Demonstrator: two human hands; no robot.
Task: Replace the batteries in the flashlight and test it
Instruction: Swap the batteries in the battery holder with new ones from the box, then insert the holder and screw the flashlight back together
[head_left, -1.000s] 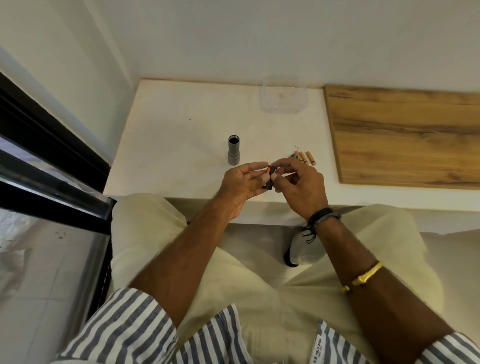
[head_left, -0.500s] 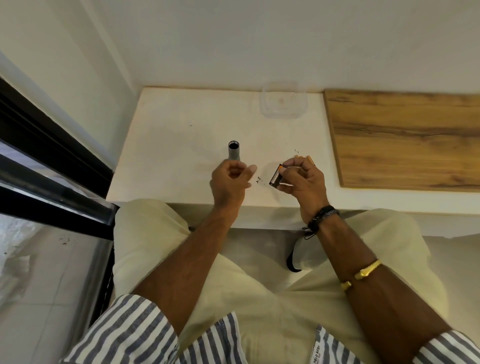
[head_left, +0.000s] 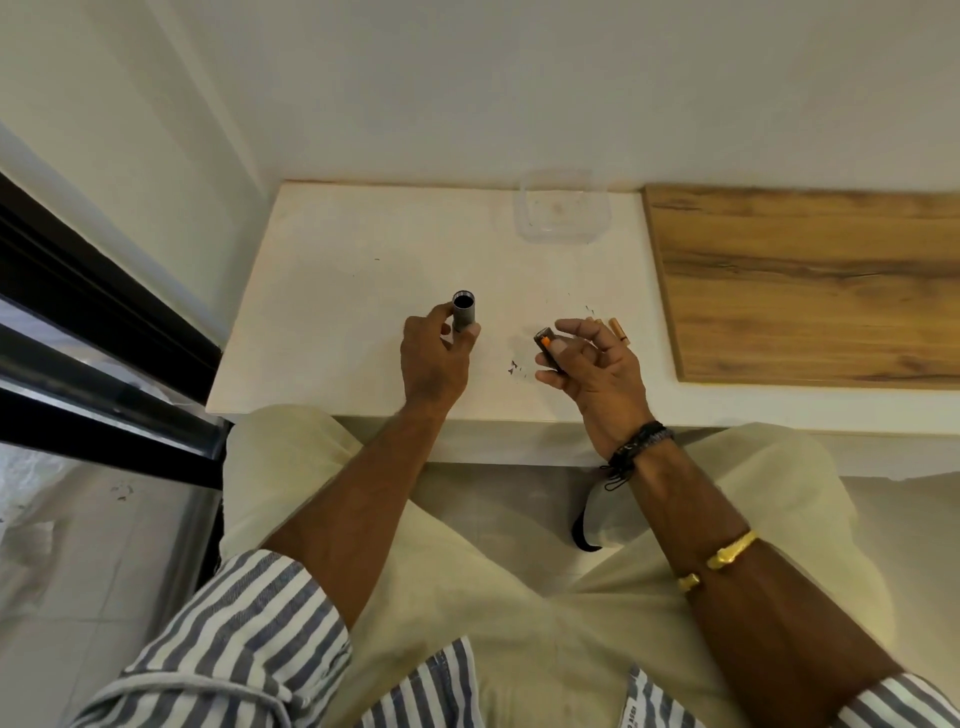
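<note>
Gripped between thumb and fingers of the left hand (head_left: 431, 358), the grey flashlight body (head_left: 463, 312) stands upright, open end up, near the counter's (head_left: 332, 291) middle. Right of it, the right hand (head_left: 597, 369) pinches the black battery holder (head_left: 548, 349) with an orange cell showing, fingers loosely spread. Loose batteries (head_left: 618, 328) lie just beyond that hand, and a clear container (head_left: 563, 210) sits at the back edge.

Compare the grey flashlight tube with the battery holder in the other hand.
The flashlight tube stands upright on the white table, open end up, with the left hand closing around it; the battery holder is off the table, tilted in the right hand. The tube is plain grey; the holder is dark with orange showing. Both are small and cylindrical.
</note>
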